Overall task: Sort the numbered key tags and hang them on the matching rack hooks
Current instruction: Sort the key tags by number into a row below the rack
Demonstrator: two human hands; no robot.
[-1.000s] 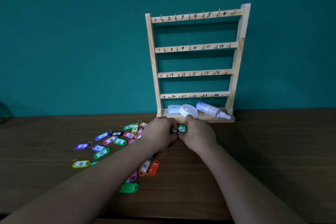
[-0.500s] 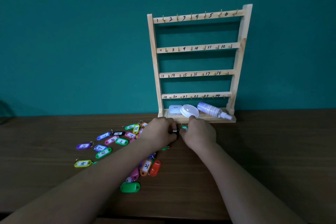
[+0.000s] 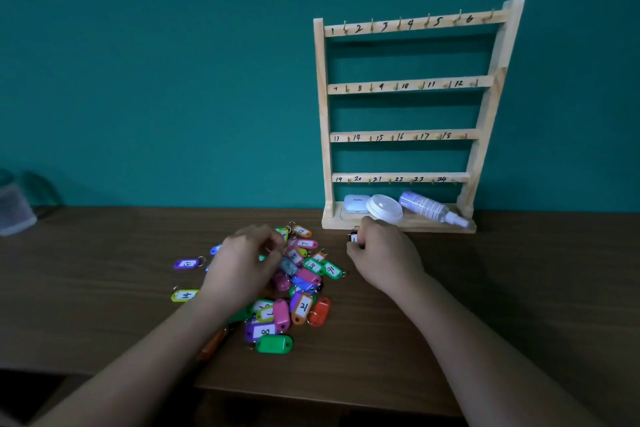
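A wooden rack [image 3: 405, 135] with four rows of hooks numbered 1 to 24 stands against the teal wall; every hook is bare. A heap of several coloured key tags [image 3: 298, 291] lies on the brown table left of the rack. My right hand [image 3: 382, 256] pinches a small dark tag [image 3: 354, 238] with a white label, just in front of the rack's base. Over the heap's left part hovers my left hand [image 3: 244, 263], fingers loosely curled; whether they hold a tag is unclear.
On the rack's bottom shelf lie a white case [image 3: 356, 203], a round white lid [image 3: 384, 207] and a spray bottle [image 3: 433, 208]. A clear plastic container [image 3: 12, 208] sits at the far left. The table's front edge [image 3: 311, 395] runs close below the heap.
My hands, joined on a tag before, have parted. The left one swung back over the heap. The right one stays near the rack base, keeping the dark tag.
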